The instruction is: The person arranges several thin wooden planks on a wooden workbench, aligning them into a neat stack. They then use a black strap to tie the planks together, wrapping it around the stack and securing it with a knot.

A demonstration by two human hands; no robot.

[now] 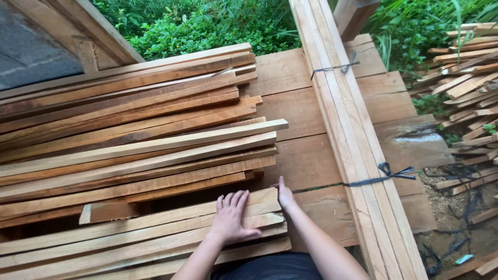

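your left hand point(230, 218) lies flat and open on the near slats point(155, 236), fingers spread, holding nothing. your right hand point(285, 195) presses against the ends of these slats, fingers open; it seems you push the ends even. the near slats look almost lined up at this end. the big stack point(129, 135) behind is still uneven, many ends stick out. a tied bundle point(353, 150) lies to the right on the platform point(295, 98)

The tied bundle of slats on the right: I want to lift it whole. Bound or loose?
Bound: the tied bundle has two dark straps knotted around it.
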